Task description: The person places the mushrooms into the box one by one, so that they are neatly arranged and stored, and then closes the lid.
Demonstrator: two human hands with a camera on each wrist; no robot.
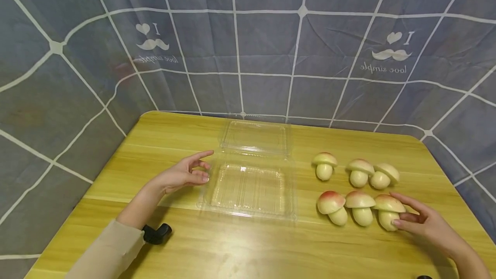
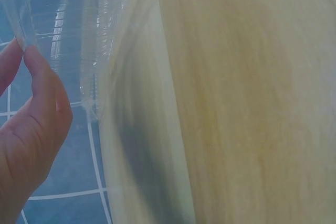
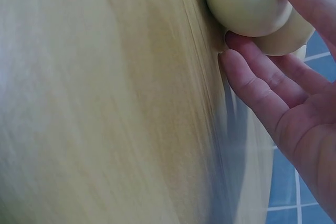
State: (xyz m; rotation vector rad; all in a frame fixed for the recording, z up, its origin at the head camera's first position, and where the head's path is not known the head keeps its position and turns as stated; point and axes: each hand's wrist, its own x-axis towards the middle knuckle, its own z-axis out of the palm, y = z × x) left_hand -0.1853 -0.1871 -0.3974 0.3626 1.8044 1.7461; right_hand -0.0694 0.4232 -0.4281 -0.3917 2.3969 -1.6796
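Holding, lower right of the frame: one mushroom-shaped piece [image 1: 387, 216], thumb and fingers of my right hand [image 1: 428, 225] closed about it, presumably to steady it. Five other pieces [image 1: 362, 215] nearby, completing two rows, likely for order. One clear container [image 1: 248, 188], centre, lid [image 1: 255, 134] folded back, presumably for access. My left hand [image 1: 184, 173], fingers parted at its left edge (touching or not, I cannot tell). Wood-grain table [image 1: 248, 253]; grey checked curtain [image 1: 267, 42] behind.

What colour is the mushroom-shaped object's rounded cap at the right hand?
The rounded cap is pale yellow, reddish on top, clearest in the head view.
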